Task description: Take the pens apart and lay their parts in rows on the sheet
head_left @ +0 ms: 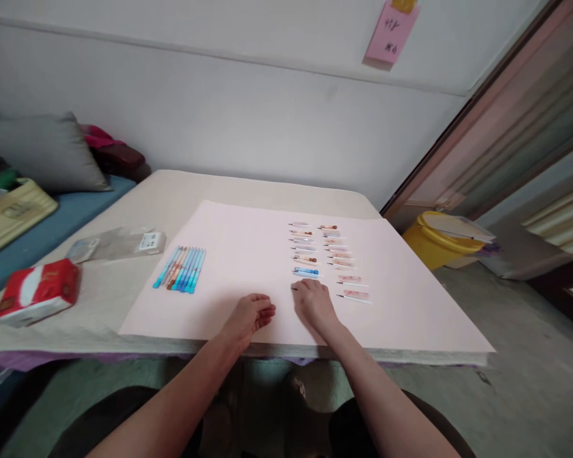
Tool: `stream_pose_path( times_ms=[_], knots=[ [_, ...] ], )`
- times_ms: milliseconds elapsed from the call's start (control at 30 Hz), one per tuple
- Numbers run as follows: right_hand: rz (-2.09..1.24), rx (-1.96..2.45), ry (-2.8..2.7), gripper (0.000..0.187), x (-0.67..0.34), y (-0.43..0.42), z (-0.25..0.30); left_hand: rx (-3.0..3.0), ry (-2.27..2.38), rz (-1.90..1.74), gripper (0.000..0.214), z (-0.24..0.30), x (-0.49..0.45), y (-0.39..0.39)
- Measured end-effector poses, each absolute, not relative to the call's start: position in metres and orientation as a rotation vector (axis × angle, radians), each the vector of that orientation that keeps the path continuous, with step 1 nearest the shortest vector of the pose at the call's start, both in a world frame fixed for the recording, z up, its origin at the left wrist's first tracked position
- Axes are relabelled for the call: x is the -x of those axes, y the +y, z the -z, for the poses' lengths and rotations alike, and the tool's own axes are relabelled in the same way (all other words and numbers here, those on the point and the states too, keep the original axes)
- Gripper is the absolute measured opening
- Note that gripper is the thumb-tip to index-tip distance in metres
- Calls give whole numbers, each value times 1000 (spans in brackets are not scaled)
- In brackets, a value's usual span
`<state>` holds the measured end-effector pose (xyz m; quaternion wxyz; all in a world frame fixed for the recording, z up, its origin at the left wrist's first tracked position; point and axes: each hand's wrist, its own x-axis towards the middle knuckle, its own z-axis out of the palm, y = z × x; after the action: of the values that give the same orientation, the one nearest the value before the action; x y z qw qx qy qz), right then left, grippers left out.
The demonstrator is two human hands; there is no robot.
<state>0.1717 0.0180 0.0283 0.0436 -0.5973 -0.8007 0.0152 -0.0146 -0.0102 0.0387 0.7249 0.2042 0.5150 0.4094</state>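
My right hand (318, 302) is palm-down on the pink sheet, its fingers closed over a thin piece with a dark tip (294, 288), which looks like a pen refill; most of it is hidden. Just beyond is a blue pen barrel (307, 271) with a white refill beside it. My left hand (251, 318) hovers near the sheet's front edge, fingers loosely curled and nothing visible in them. To the left lies a row of several blue and brown pens (180, 270). Two columns of barrels with refills, including a pink barrel (356, 294), lie on the right.
The pink sheet (248, 242) covers much of a padded table. Clear plastic packaging (124, 245) and a red tissue pack (41, 289) lie on the left. A yellow bucket (427, 245) stands beyond the right edge. A wall (243, 121) rises behind.
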Motion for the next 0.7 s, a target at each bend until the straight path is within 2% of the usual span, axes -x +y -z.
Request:
stream_pose_path(
  times_ms=[200,367,467,633,700],
  knots=[
    [-91,1408,-2717,21,-131,-29,-34,-468,1050,-934,18,-46,19,-11],
    [-185,1384,-2856,20,-127,-41,-31,-628,1146,-930,19,-52,23,-12],
    [-232,1419,-2883,20,-131,-39,-30,-929,1230,-888,20,-61,33,-6],
    [-253,1350,-2943,21,-132,-41,-29,-1603,1673,-820,19,-80,77,14],
    [-251,1326,-2953,22,-131,-43,-30,-1741,1932,-633,20,-83,96,21]
  ],
)
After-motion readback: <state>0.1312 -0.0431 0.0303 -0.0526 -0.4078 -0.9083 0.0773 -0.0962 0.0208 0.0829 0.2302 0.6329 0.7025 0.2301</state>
